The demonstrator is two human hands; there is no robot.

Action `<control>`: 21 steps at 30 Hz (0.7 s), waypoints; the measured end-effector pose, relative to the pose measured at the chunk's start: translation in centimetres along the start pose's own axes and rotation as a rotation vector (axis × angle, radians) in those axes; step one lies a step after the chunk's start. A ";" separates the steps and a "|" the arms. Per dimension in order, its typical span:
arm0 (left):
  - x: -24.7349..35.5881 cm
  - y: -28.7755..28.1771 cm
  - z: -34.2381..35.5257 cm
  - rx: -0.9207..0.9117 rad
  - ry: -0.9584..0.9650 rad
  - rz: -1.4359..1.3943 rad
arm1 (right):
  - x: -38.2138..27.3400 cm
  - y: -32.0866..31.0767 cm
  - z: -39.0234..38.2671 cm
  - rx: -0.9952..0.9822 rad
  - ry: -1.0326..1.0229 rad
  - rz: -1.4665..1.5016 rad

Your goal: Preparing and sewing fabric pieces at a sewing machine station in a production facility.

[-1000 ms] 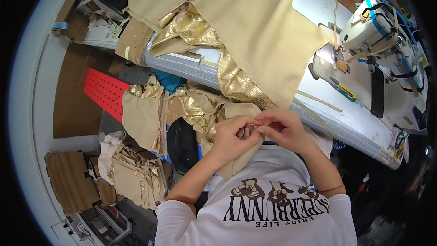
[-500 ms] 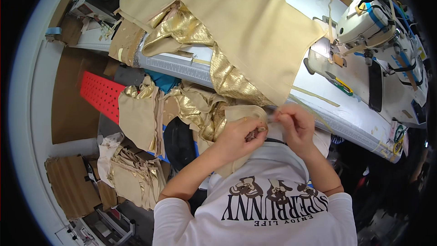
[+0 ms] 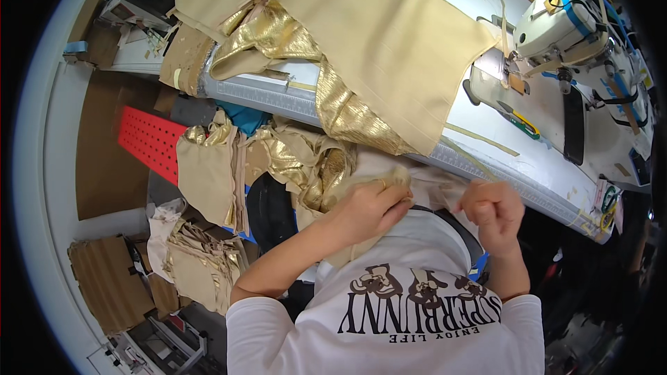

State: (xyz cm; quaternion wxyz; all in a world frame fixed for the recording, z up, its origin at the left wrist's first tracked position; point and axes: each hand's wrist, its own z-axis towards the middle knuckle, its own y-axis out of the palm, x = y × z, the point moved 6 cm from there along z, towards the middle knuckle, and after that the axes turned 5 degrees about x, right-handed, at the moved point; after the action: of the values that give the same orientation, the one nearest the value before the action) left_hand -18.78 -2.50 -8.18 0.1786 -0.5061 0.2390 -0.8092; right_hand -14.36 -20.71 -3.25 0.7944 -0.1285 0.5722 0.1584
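In front of my body, my left hand [image 3: 375,210] is closed on the edge of a beige fabric piece [image 3: 397,179], bunched at the fingertips. The rest of that piece hangs below the hand, partly hidden by my wrist. To the right, my right hand [image 3: 492,217] is curled with fingers pressed together, apart from the left. A faint blur lies between the two hands, so what the right fingers hold, if anything, cannot be made out. Beside the left hand are crumpled gold and beige pieces [image 3: 288,160]. A large beige panel with a gold underside [image 3: 375,48] drapes over the table edge.
A white sewing machine [image 3: 556,28] stands at the right on the white table [image 3: 479,125]. A yellow-green cutter [image 3: 520,122] and scissors [image 3: 608,212] lie there. On the left are a red perforated board [image 3: 147,144], stacked beige pieces [image 3: 208,180] and a cardboard box [image 3: 111,285].
My right hand has moved right and slightly down, away from my left hand. The left hand stays near its place, still on the beige fabric, whose upper edge is now folded smaller.
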 end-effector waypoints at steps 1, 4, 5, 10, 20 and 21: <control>0.2 -0.2 0.2 0.002 0.032 0.060 | -0.2 0.8 0.1 -0.076 -0.085 -0.326; 0.2 -0.7 0.7 -0.022 0.029 0.103 | 0.0 2.5 0.1 -0.227 -0.324 -0.910; 0.2 -0.5 0.9 -0.057 0.023 0.053 | 0.4 2.6 0.2 -0.241 -0.314 -0.936; 0.8 0.9 1.6 -0.123 0.133 -0.172 | 2.2 2.0 -0.2 -0.219 -0.073 -0.634; 0.4 0.7 1.4 -0.227 0.310 0.007 | 1.8 -1.3 -2.4 0.028 -0.010 -0.379; 0.2 1.5 1.2 -0.342 0.229 0.041 | 1.9 -1.6 -2.7 0.033 0.010 -0.359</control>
State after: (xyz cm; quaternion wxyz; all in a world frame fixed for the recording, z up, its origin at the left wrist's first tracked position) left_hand -17.73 -4.07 -8.48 0.0783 -0.4289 0.4018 -0.8053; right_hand -15.49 -22.98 -5.84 0.8091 -0.2163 0.5464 0.0043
